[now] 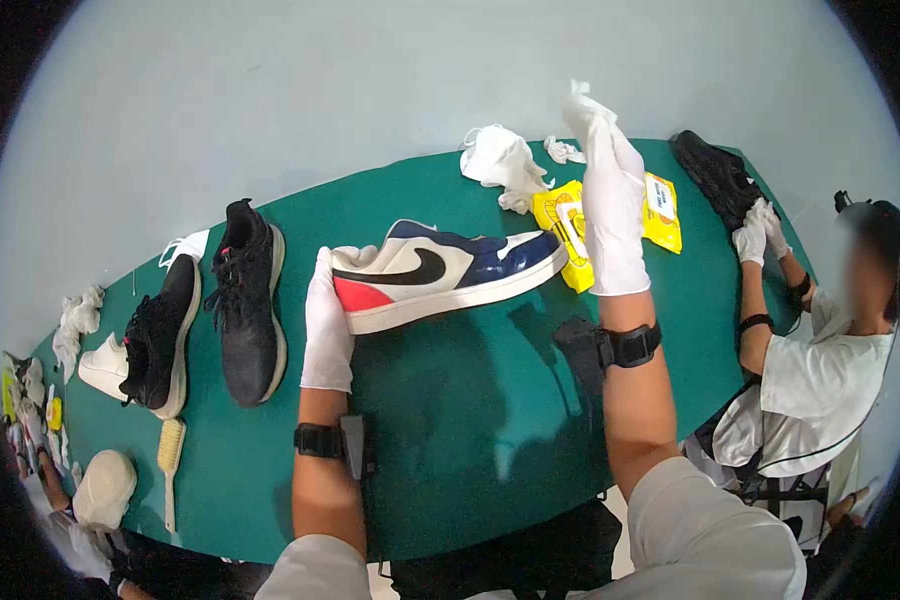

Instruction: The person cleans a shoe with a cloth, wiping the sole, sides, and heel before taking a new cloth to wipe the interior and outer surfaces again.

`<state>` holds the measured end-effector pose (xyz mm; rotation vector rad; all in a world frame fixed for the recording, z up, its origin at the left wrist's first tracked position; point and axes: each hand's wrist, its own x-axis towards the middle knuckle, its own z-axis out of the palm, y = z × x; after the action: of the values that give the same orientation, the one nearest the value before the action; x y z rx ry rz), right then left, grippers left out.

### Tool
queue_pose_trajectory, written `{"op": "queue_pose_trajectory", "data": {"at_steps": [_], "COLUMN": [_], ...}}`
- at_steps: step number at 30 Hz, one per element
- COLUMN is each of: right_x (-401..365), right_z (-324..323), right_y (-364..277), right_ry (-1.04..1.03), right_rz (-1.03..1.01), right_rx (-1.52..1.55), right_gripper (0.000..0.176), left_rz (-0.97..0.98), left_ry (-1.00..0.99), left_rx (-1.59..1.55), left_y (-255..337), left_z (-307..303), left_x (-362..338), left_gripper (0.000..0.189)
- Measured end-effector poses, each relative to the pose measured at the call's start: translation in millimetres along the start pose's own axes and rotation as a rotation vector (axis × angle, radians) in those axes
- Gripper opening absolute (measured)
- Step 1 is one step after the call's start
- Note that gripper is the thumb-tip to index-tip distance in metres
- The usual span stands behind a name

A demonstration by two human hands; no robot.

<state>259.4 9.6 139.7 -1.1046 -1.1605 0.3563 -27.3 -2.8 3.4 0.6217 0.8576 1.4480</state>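
My left hand (325, 320), in a white glove, is closed around the heel end of a sneaker (450, 275). The shoe is cream with navy panels, a black swoosh and a red heel patch, held side-on above the table with its toe to the right. My right hand (613, 205), gloved too, is raised beyond the toe, apart from the shoe. Its fingers are pressed together on what looks like a crumpled white wipe (582, 100). Behind the toe and my right wrist lie yellow wipe packs (662, 215).
On the green table (420, 420), black sneakers (250, 310) and a brush (170, 470) lie left, near a pale rounded object (106, 488). Crumpled white material (503, 165) sits at the back. At right, a co-worker's gloved hands (755, 235) hold a black shoe (715, 175).
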Motion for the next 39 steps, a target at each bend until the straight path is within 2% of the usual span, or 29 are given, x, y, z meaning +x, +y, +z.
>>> {"op": "queue_pose_trajectory", "data": {"at_steps": [3, 4, 5, 8, 11, 12, 13, 14, 15, 16, 17, 19, 22, 24, 26, 27, 28, 31, 33, 34, 36, 38, 39], "right_x": [-2, -5, -9, -35, -51, -60, -67, -79, -92, -104, -113, -128, -124, -117, -107, -92, -77, -50, -9, 0, 8, 6, 5], "right_z": [-5, -5, -1, 20, 36, 39, 48, 59, 73, 87, 91, 100, 96, 89, 77, 80, 69, 22, 12, 2, -7, -14, -13], "right_y": [17, 17, 17, 28, 34, 39, 32, 22, 15, 9, -1, 8, 10, 3, -10, 10, 31, 32, 17, 23, 25, 19, 33], "right_ry": [-0.184, -0.326, -0.513, -0.539, -0.502, -0.448, -0.375, -0.337, -0.385, -0.393, -0.390, -0.219, -0.425, -0.660, -0.831, -0.781, -0.780, -0.279, 0.006, 0.033, 0.152, 0.078, -0.131], "right_rz": [-0.089, -0.148, -0.046, -0.085, -0.345, -0.724, -0.838, -0.747, -0.606, -0.556, -0.571, -0.864, -0.807, -0.543, -0.272, -0.687, -0.642, -0.171, 0.362, 0.019, -0.151, -0.137, -0.144], "right_rx": [-0.463, -0.690, -0.866, -1.061, -1.021, -1.088, -0.907, -0.887, -0.896, -0.866, -0.844, -0.629, -0.451, -0.200, 0.036, 0.028, -0.099, -0.214, 0.212, 0.186, -0.163, -0.745, -0.846], "right_gripper": [0.044, 0.044, 0.045, 0.041, 0.032, 0.019, 0.010, 0.008, 0.005, 0.008, 0.017, 0.020, 0.024, 0.021, 0.020, 0.023, 0.026, 0.035, 0.040, 0.044, 0.042, 0.040, 0.039], "left_rz": [0.001, 0.009, 0.016, 0.059, 0.045, 0.045, 0.045, 0.045, 0.047, 0.051, 0.045, 0.027, 0.043, 0.030, 0.163, 0.230, 0.077, 0.097, 0.095, 0.080, 0.112, 0.115, 0.115], "left_ry": [0.092, 0.115, 0.138, 0.221, 0.244, 0.215, 0.184, 0.170, 0.157, 0.144, 0.126, 0.083, 0.109, 0.105, 0.089, 0.083, 0.113, -0.082, -0.082, -0.072, -0.084, -0.060, -0.051], "left_rx": [0.001, 0.005, 0.010, 0.018, 0.006, 0.011, 0.019, 0.008, -0.002, -0.012, 0.007, 0.042, 0.024, 0.001, 0.098, 0.147, 0.026, 0.010, -0.007, -0.013, 0.001, 0.001, 0.001], "left_y": [-1, -1, -2, -9, -3, -2, -3, -4, -4, -5, -4, -4, -10, -3, -6, -6, 0, -10, -11, -7, -6, -6, -5], "left_z": [4, 5, 6, 1, 7, 8, 8, 9, 10, 9, 6, 1, -6, 6, 8, 9, 15, -9, -11, -6, -4, -2, -1], "left_x": [1, 2, 2, 10, 4, 2, 2, 1, 2, 2, 2, 0, 6, -1, -5, -6, -8, 7, 10, 8, 5, 2, 1], "left_gripper": [0.041, 0.042, 0.042, 0.041, 0.040, 0.039, 0.039, 0.039, 0.039, 0.038, 0.037, 0.035, 0.037, 0.034, 0.032, 0.031, 0.026, 0.025, 0.029, 0.029, 0.031, 0.032, 0.032]}}
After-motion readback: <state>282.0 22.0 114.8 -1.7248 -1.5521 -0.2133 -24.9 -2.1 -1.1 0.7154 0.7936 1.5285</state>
